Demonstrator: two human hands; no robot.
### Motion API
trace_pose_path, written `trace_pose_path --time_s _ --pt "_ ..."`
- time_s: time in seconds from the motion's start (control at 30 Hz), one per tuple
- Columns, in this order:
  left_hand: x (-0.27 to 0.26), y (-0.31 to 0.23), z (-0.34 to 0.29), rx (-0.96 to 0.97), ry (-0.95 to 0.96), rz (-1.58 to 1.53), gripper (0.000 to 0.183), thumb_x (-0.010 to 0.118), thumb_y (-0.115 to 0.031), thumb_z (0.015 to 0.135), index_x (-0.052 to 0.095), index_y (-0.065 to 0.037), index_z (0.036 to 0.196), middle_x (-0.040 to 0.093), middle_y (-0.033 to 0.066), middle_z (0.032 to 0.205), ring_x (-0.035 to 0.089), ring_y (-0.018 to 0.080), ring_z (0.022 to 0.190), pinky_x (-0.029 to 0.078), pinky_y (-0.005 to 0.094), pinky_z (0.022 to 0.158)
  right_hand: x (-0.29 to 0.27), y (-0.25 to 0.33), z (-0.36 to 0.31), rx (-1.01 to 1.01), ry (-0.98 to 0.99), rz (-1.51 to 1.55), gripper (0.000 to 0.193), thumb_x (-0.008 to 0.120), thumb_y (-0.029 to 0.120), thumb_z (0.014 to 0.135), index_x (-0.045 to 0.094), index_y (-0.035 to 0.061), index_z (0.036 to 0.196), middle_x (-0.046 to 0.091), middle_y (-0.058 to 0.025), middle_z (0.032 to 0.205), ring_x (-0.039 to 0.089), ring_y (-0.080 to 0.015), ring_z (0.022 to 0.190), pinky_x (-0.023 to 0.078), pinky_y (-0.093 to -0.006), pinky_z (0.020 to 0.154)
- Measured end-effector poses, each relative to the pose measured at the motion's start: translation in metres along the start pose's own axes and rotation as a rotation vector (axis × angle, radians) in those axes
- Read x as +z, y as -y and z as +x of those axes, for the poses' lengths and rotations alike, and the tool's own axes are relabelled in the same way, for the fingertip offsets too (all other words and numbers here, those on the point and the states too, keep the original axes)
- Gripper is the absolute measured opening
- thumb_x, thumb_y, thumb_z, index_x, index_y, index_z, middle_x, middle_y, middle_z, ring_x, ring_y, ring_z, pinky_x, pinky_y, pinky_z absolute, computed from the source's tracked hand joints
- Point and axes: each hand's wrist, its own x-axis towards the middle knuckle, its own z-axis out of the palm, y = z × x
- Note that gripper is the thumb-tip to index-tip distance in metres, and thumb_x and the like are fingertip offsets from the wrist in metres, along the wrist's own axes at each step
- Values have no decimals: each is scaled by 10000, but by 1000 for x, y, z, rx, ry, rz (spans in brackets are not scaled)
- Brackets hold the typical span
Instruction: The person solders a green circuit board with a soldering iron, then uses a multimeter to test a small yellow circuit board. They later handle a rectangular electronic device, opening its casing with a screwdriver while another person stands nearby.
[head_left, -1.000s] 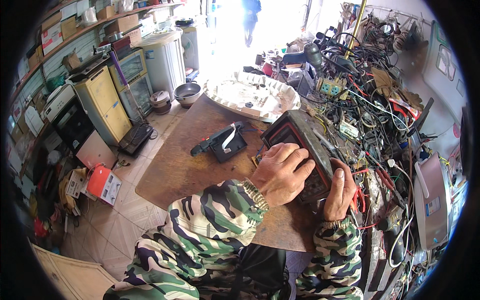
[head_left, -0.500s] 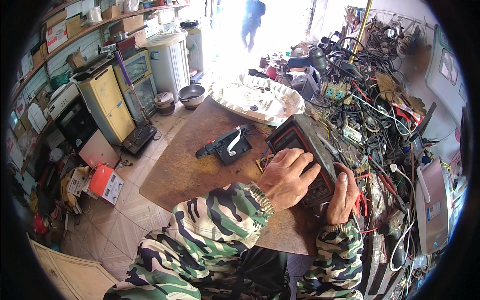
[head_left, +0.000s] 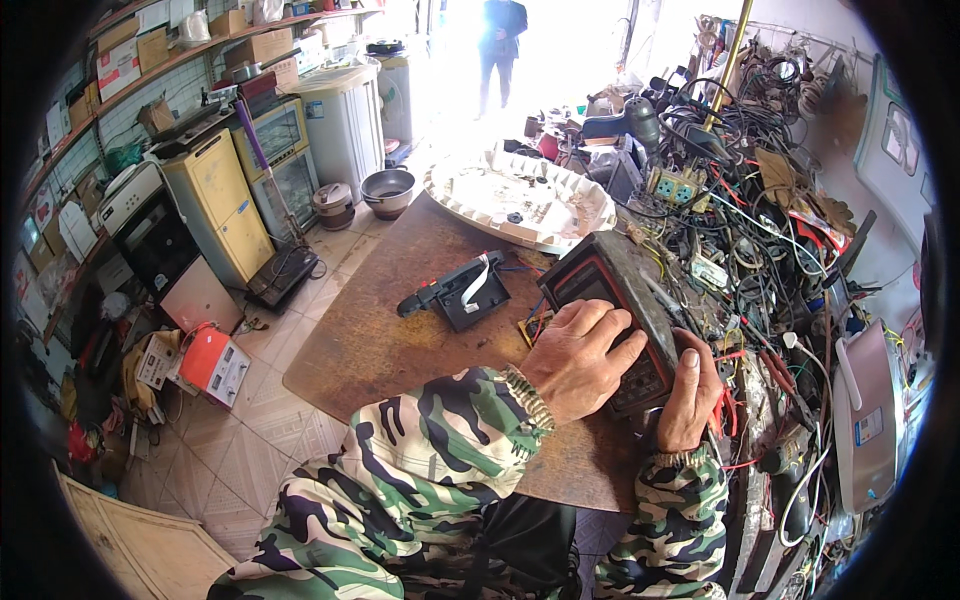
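Many cables and a tray of bits are crowded round the surface; at its edge, a black box is grasped by the right hand; the left hand's grip is unclear.

lettering on sleeve, label on panel, unclear

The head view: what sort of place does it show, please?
Probably a small repair shop: a heap of tangled cables fills the right side, a dark device is being handled at a worn table, and appliances stand along the left.
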Motion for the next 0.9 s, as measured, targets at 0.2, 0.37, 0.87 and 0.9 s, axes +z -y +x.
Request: trace_pose_path --time_s 0.2,0.37,0.87,0.9 --pt "0 0 0 -1 -4 -12 419 756 -155 732 726 -40 1134 612 89 1174 573 281 1129 495 439 974 0 -2 -1 -6 3 15 546 516 415 1077 632 -82 1270 681 -144 1132 592 -193 1032 465 -327 927" --pt "-1 0 0 -2 -4 -10 412 753 -158 736 726 -41 1130 615 88 1177 575 279 1134 498 439 972 -2 -2 0 4 17 -8 556 517 421 1076 630 -86 1272 682 -153 1151 602 -207 1065 466 -338 955" --pt "-1 -2 1 -14 -4 -2 408 752 -166 735 726 -46 1124 618 83 1181 577 279 1134 494 438 979 0 -3 -1 -3 14 17 552 517 413 1075 626 -88 1279 682 -167 1166 607 -223 1089 460 -350 982" --pt "-1 -1 1 -15 -5 -2 407 752 -166 735 726 -47 1124 618 83 1181 577 279 1134 494 439 981 0 -3 -1 -5 13 13 551 517 412 1075 626 -88 1279 682 -168 1166 607 -223 1089 460 -351 982"
